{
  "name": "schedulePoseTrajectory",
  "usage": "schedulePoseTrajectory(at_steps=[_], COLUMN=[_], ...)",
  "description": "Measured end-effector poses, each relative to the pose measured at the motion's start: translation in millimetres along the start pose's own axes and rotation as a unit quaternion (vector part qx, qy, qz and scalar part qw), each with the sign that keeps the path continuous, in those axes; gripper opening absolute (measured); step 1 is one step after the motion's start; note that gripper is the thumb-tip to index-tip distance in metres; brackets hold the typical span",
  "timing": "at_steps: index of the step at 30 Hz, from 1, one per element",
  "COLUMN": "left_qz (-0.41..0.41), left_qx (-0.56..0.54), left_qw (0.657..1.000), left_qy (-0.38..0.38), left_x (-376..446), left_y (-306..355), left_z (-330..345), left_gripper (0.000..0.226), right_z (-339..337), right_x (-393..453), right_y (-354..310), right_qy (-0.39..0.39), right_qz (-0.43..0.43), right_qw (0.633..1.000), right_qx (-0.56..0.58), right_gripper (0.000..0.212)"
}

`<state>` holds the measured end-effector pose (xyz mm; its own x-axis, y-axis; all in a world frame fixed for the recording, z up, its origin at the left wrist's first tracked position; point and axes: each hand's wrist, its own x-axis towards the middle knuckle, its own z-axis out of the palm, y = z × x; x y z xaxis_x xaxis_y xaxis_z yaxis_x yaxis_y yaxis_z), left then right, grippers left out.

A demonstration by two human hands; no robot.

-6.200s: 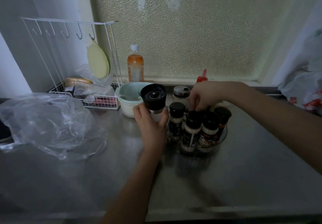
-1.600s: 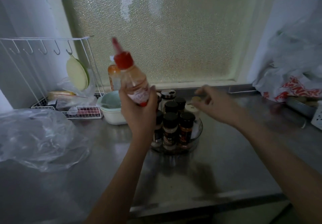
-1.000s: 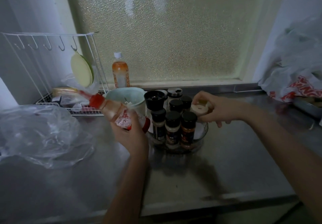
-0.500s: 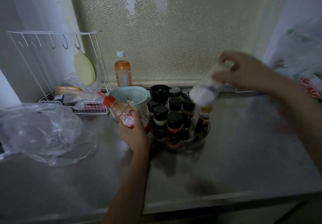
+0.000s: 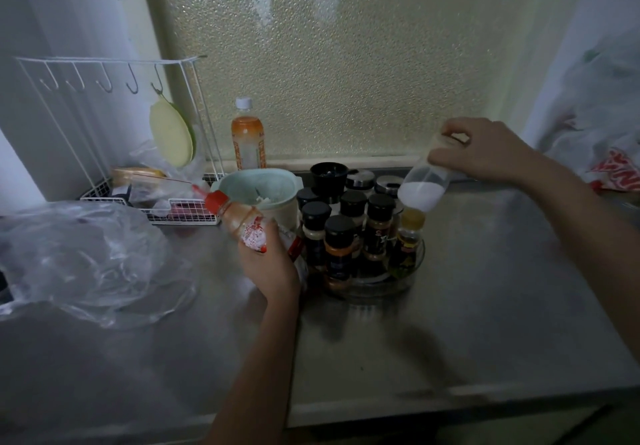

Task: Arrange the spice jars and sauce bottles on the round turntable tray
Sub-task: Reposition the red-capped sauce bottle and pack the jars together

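Observation:
A clear round turntable tray (image 5: pixel 384 288) sits on the steel counter, crowded with several black-capped spice jars (image 5: pixel 341 243) and a small yellow-capped bottle (image 5: pixel 408 240). My left hand (image 5: pixel 272 266) grips a red-capped sauce bottle (image 5: pixel 242 222), tilted with its nozzle pointing up-left, just left of the tray. My right hand (image 5: pixel 481 150) holds a clear jar of white powder (image 5: pixel 422 190) by its lid end, tilted above the tray's right rim. A black grinder (image 5: pixel 329 176) and two silver-lidded jars (image 5: pixel 360 181) stand at the tray's back.
A pale green bowl (image 5: pixel 258 190) stands left of the tray, a white wire rack (image 5: pixel 114 125) and an orange drink bottle (image 5: pixel 247 136) behind it. Crumpled clear plastic (image 5: pixel 83 257) covers the left counter. A plastic bag (image 5: pixel 606 115) lies far right.
My right hand has lifted the white-powder jar out of the tray and now holds it slightly lower over the right rim. My left hand brought the sauce bottle down beside the tray.

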<state>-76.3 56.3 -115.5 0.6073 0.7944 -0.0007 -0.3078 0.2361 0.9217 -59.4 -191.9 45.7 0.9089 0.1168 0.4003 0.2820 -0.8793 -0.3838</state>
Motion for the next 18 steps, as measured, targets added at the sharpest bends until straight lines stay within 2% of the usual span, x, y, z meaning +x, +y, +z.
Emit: schedulePoseTrajectory(at_steps=[5, 11, 14, 18], left_qz=[0.015, 0.020, 0.018, 0.048], left_qx=[0.014, 0.023, 0.012, 0.018], left_qw=[1.000, 0.999, 1.000, 0.998], left_qy=[-0.003, -0.010, -0.013, -0.027], left_x=[0, 2, 1, 4], left_y=[-3, -5, -4, -10], left_z=[0, -1, 0, 1], left_gripper=[0.029, 0.023, 0.026, 0.027], right_z=[8, 36, 42, 44], right_x=[-4, -9, -11, -16], right_y=[-1, 8, 13, 17], right_qy=[-0.037, -0.173, -0.185, -0.246], right_qz=[-0.006, 0.054, 0.057, 0.079], right_qw=[0.999, 0.983, 0.981, 0.964], right_qx=[-0.038, 0.006, 0.025, 0.060], right_gripper=[0.033, 0.041, 0.041, 0.042])
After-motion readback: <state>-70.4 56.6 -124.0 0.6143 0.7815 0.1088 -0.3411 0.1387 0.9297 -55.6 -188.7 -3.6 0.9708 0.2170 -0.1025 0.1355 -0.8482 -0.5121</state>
